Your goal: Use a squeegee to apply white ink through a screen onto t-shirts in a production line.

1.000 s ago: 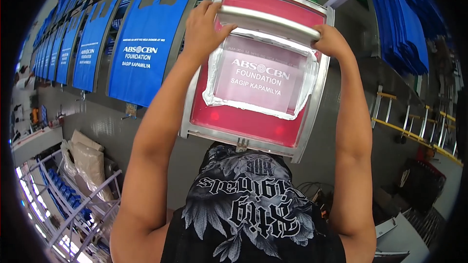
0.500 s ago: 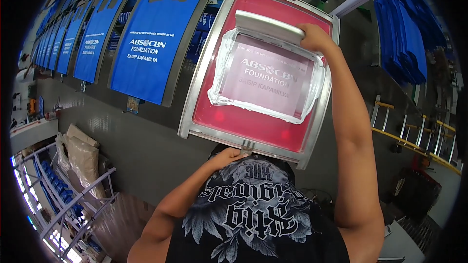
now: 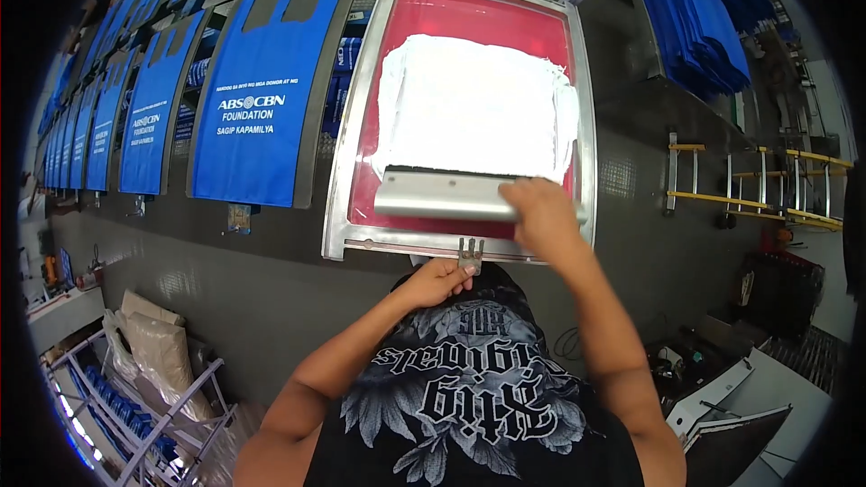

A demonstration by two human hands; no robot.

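A screen-printing frame (image 3: 585,153) with pale metal sides and a red mesh (image 3: 406,16) lies in front of me. White ink (image 3: 474,99) covers the middle of the mesh in a rough rectangle. My right hand (image 3: 544,221) grips a silver squeegee (image 3: 442,196) near its right end, laid across the near edge of the ink. With my left hand (image 3: 442,281) I pinch a small pronged metal bracket (image 3: 471,254) at the frame's near edge. The squeegee's lower blade and whatever is under the white ink are hidden.
A row of blue bags with white print (image 3: 253,99) lies flat on boards to the left. Blue bags (image 3: 690,22) are piled at the far right. Yellow-railed ladders (image 3: 722,203) rest beyond the right arm, and a metal rack (image 3: 153,415) stands at lower left.
My right hand has drawn the squeegee from the far side toward me, and white ink now covers the see-through print area. My left hand stays at the bracket. The view has shifted.
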